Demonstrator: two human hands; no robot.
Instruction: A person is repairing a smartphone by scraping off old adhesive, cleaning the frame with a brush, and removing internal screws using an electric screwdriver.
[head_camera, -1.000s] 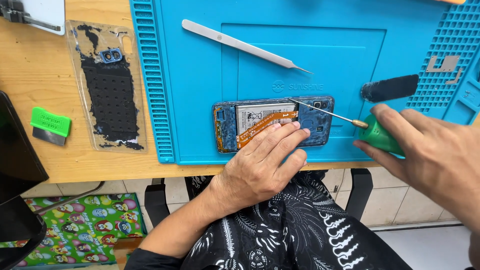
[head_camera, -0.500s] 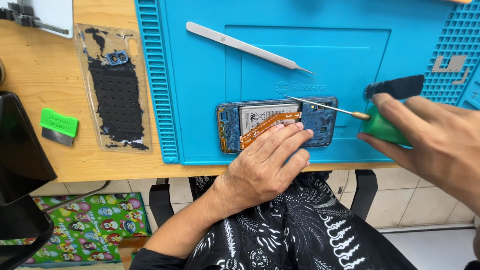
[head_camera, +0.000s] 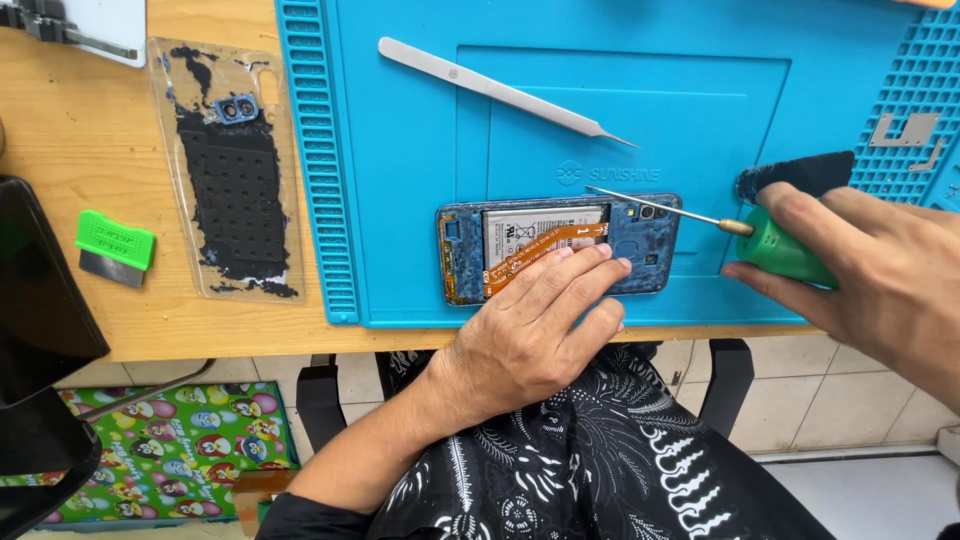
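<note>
An opened blue phone (head_camera: 640, 240) lies back-side up on the blue work mat (head_camera: 420, 150), its battery and an orange flex cable showing. My left hand (head_camera: 535, 330) rests flat on the phone's near edge, fingers spread over it, pinning it down. My right hand (head_camera: 880, 280) grips a green-handled screwdriver (head_camera: 780, 245). Its thin metal shaft reaches left and its tip sits over the phone's top edge near the camera end.
Metal tweezers (head_camera: 500, 90) lie on the mat behind the phone. A clear phone back cover (head_camera: 230, 170) with black adhesive and a green scraper (head_camera: 112, 245) lie on the wooden table at left. A dark brush-like tool (head_camera: 800, 172) and small metal parts (head_camera: 905, 130) are at right.
The screwdriver tip has stayed at the phone's top edge while my right hand shifted slightly. My left hand still presses on the phone.
</note>
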